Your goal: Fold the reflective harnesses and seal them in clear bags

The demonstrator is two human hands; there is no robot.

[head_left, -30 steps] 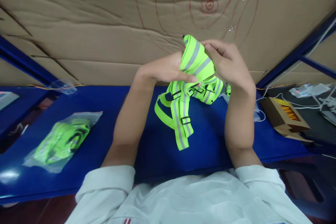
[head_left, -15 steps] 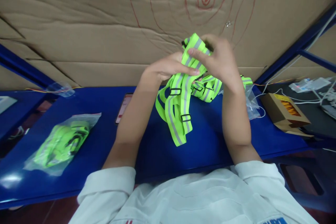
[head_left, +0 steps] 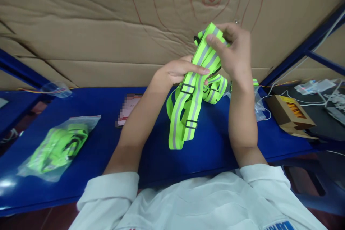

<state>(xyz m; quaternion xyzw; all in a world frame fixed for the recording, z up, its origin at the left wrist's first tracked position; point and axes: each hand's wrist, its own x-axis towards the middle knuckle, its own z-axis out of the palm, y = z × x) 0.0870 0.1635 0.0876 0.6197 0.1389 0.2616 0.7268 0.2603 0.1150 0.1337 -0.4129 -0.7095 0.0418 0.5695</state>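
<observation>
A bundle of neon-yellow reflective straps point(head_left: 201, 55) with a grey stripe and black buckles is held up over the blue table. My left hand point(head_left: 185, 70) closes round its middle, thumb across the front. Higher up, my right hand point(head_left: 235, 50) pinches the folded top end, its thumb on the front face and its other fingers partly hidden behind. Loose loops with two black slider buckles point(head_left: 188, 88) dangle below my left hand. Behind the bundle, more neon straps point(head_left: 215, 91) lie on the table, partly covered by my hands.
To the left on the blue table point(head_left: 105, 158) lies a clear bag point(head_left: 60, 147) of neon straps. A phone point(head_left: 129, 109) is partly behind my left forearm. An open cardboard box point(head_left: 292, 115) and white cables stand at the right. A cardboard panel point(head_left: 102, 43) rises behind.
Both hands have moved slightly up and to the right with the strap bundle. My right hand is now farther from my left, the folded top stretched higher, and the dangling loops have swung.
</observation>
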